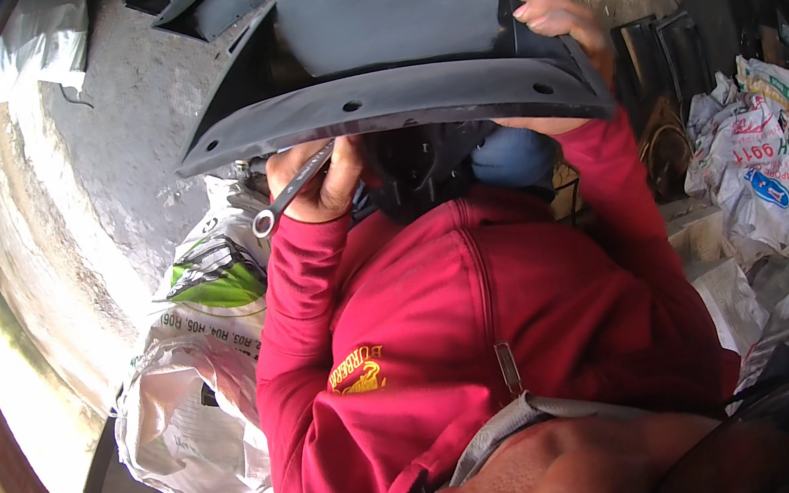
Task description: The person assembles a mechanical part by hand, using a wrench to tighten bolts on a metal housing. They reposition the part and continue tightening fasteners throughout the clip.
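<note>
A large black moulded panel (389, 25) with a flanged near edge and several holes is held up in front of me. My right hand (568, 20) grips it at the right side, fingers curled over its edge. Below the near flange, my left hand (330, 180) is closed around a metal wrench (300, 184). The ring end of the wrench points down and to the left, outside the fist; its other end is hidden behind the hand and panel. Beneath the panel a dark shape (414, 168) shows between my arms, too shadowed to name.
White printed sacks (194, 365) stand at my left, and more sacks (745, 157) are heaped at the right. Black panels (214, 4) lie on the grey concrete floor (131, 132) at the far left. Other dark pieces (661, 58) lean at the right.
</note>
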`<state>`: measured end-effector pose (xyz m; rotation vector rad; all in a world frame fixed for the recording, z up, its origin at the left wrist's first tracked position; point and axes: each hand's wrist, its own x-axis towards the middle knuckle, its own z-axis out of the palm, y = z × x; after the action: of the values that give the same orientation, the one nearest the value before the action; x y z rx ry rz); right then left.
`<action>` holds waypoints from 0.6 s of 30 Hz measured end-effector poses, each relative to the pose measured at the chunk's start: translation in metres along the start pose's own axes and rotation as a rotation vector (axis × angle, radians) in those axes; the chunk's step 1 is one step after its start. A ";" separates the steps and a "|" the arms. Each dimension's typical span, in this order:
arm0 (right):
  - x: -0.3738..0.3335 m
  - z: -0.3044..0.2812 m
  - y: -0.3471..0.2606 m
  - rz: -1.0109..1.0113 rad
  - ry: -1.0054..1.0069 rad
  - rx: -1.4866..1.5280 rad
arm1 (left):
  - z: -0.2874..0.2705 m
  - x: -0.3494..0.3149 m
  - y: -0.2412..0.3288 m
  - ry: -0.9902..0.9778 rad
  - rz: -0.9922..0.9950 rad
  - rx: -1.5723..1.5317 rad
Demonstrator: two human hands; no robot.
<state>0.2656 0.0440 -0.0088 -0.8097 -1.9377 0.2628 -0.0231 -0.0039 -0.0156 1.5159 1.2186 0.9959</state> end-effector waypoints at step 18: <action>0.107 0.032 -0.070 -0.071 -0.391 -0.687 | -0.086 -0.040 -0.039 0.573 -0.067 -0.278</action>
<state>0.1768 0.0646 0.0858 -1.1879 -2.4616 -0.3380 -0.1214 -0.0258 -0.0337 0.9926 1.4314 1.5477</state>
